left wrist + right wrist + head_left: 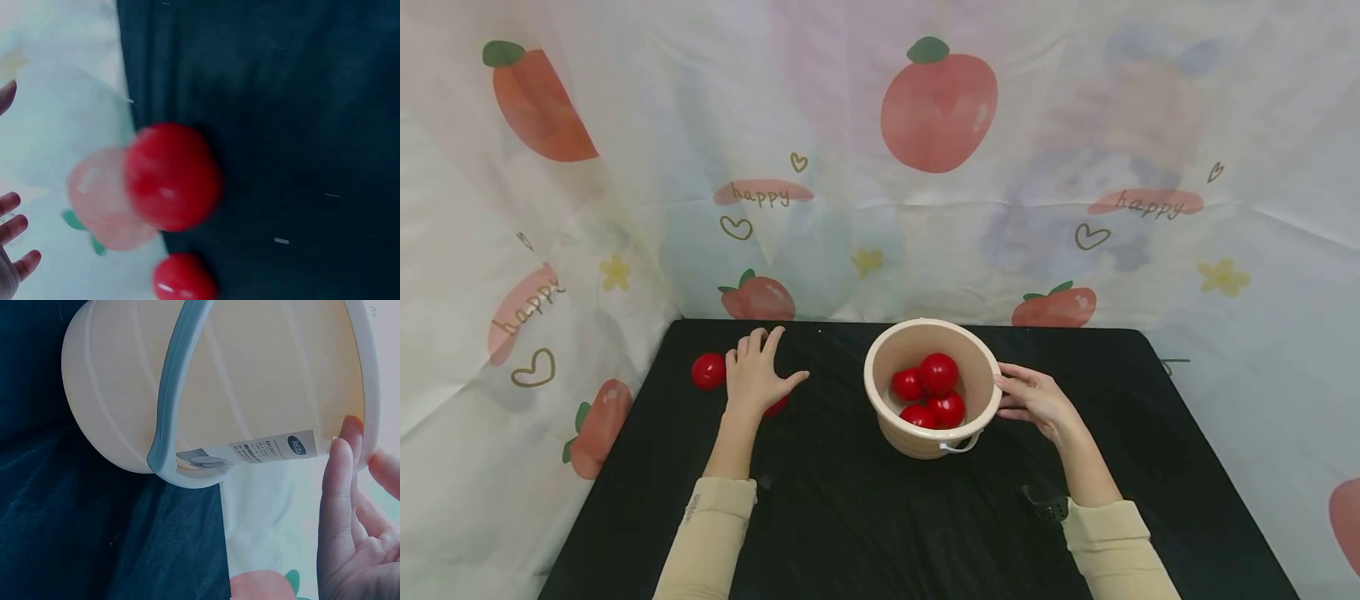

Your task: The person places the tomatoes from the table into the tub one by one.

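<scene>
left hand (pixel 758 372): flat on the worktop (pixel 850 517) near the far left corner, fingers spread and straight, gripping nothing; only fingertips (pixel 15 220) visible in the left wrist view.
covered ball (pixel 777 406): half hidden under the heel of the left hand, touching it on the side toward the bucket; cannot tell how firmly pressed.
loose ball (pixel 708 371): just beside the left hand's outer edge, toward the left edge of the worktop; bare, nothing on it; round, so no long axis to line up with.
wrist view of the balls: one red ball (pixel 172 177) large and blurred at the worktop's edge against the printed cloth, a second (pixel 183 278) below it; cannot tell which is which.
bucket (pixel 880 350): upright near the middle of the far edge, well apart from the left hand, its handle (pixel 961 445) folded down on the near side.
balls in bucket (pixel 938 372): four, piled touching one another.
right hand (pixel 1033 398): against the bucket's right wall, fingers fairly straight, fingertips (pixel 340 456) touching just below the rim (pixel 369 381); steadying, not wrapped round it.
nearer hand: left, for both balls outside the bucket; right hand on the far side of the bucket from them.
direction: from the loose balls, bucket lies to the right along the far edge.
</scene>
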Demonstrator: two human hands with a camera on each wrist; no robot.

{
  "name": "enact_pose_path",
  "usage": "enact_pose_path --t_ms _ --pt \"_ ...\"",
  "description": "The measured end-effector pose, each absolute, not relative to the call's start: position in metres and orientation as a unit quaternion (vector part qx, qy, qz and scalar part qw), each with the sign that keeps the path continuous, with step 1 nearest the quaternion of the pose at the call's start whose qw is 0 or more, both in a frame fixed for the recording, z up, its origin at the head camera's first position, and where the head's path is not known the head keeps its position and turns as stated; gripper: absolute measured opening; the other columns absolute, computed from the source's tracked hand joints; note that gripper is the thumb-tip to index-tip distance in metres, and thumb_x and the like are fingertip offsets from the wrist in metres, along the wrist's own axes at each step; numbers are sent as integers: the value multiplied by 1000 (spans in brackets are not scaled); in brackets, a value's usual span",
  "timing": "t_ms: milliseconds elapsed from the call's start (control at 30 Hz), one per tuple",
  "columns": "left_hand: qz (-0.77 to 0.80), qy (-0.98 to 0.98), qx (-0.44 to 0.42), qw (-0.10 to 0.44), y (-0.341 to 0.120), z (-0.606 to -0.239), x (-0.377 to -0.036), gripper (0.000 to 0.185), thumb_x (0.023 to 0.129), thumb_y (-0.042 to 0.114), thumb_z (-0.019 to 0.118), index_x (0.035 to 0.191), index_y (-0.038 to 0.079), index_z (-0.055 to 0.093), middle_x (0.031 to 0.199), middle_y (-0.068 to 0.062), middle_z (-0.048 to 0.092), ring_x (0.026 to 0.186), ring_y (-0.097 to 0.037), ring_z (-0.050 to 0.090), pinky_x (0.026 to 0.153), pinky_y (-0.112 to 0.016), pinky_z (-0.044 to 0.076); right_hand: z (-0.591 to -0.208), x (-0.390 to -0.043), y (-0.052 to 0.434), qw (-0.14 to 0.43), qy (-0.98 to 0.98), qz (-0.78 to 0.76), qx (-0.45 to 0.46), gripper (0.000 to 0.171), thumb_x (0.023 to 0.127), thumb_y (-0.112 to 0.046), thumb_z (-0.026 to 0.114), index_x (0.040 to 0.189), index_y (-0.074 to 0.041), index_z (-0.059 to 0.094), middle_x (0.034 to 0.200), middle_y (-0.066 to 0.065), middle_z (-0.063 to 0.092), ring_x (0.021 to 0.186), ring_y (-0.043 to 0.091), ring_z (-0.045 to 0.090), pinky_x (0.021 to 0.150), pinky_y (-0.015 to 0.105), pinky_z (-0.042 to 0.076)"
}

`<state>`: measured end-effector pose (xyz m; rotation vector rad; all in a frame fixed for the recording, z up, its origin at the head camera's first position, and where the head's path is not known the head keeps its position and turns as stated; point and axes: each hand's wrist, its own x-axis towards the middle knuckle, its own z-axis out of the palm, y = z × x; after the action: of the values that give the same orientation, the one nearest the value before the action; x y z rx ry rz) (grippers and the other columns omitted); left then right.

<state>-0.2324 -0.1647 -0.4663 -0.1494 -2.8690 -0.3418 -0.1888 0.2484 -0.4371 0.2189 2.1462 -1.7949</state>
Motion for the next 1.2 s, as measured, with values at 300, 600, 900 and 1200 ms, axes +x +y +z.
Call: enact_pose_path --t_ms 300,600,900,1200 --pt "-148 -985 -4 94 -194 -507 -215 82 70 51 70 134 13 37 127 -19 38 112 -37 35 91 -58 29 -438 -189 248 165 755 -630 77 61 91 -27 56 140 0 31 117 14 58 75 9 64 72 32 53" --pt "-153 -986 8 61 -204 -531 -203 83 67 51 72 131 9 40 123 -21 42 108 -38 37 86 -58 32 -437 -189 247 163 758 -626 78 61 92 -27 55 140 0 31 116 14 59 75 9 64 75 36 53" --pt "-157 -987 16 38 -204 -542 -207 85 67 49 72 133 9 37 123 -20 42 110 -37 37 90 -58 29 -437 -189 248 162 755 -630 82 60 92 -26 55 140 0 31 112 10 60 73 9 63 72 32 53" --pt "-148 -988 28 24 -204 -549 -215 84 68 48 72 132 7 37 122 -22 42 111 -38 37 90 -59 29 -437 -189 248 162 754 -632 81 61 91 -26 56 140 0 31 111 10 60 73 9 63 73 34 53"
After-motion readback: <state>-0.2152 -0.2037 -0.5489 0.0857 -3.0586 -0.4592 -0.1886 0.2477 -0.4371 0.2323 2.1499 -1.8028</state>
